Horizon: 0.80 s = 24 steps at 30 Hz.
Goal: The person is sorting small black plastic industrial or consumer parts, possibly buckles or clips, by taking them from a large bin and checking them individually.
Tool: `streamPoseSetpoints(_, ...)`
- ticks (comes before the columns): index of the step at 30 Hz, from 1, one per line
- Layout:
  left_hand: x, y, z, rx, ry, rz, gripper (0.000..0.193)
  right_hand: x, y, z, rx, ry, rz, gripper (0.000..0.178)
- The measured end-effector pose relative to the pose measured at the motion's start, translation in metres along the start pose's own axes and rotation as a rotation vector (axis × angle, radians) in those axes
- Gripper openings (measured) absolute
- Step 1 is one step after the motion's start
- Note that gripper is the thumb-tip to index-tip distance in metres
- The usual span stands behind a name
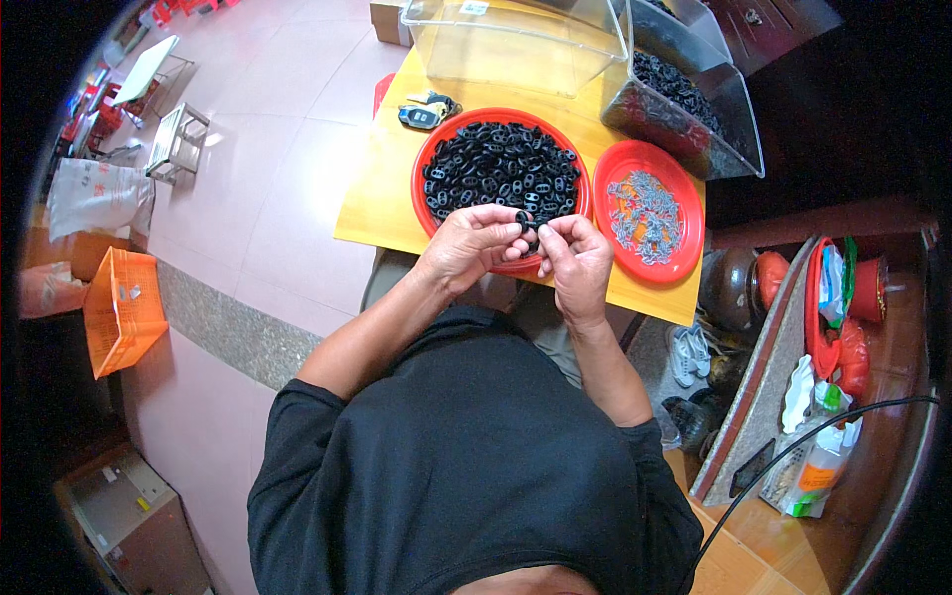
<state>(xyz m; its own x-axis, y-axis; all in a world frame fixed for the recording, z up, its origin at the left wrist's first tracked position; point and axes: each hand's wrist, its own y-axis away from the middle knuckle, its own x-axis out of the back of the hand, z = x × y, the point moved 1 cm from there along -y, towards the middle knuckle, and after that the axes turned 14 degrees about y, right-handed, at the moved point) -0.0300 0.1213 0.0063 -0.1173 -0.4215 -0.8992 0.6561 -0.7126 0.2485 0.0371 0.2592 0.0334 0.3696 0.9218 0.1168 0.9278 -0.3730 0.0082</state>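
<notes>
Table (382,203): two hands (474,244) (579,266), two red dishes (417,177) (691,213)

On table (382,198) before worker (456,446), basin (417,183) with links (496,174) inside; plate (640,151) just right, metal pieces (647,216) on it; keys (426,112) beside basin's far-left rim; bin (516,52) behind basin.

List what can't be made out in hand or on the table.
Head view, all:
Held black item: partly covered by left hand and right hand.
Bottom of red bowl: buried under loose black pieces.
Metal bits: too small for exact shape.
Clear box: far side cut by upper picture edge.
</notes>
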Motion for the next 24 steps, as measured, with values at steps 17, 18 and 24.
streamPoseSetpoints(17,-0.005,0.003,-0.003,-0.171,-0.182,0.025,0.016,0.002,0.0,0.001,0.035,0.124,0.02,0.008)
streamPoseSetpoints(18,-0.005,0.004,-0.003,-0.18,-0.207,0.032,0.015,0.002,0.001,0.002,0.033,0.132,0.016,0.008)
streamPoseSetpoints(24,-0.011,0.006,-0.004,-0.216,-0.243,0.038,0.014,-0.005,0.004,0.001,0.005,0.081,0.037,0.008)
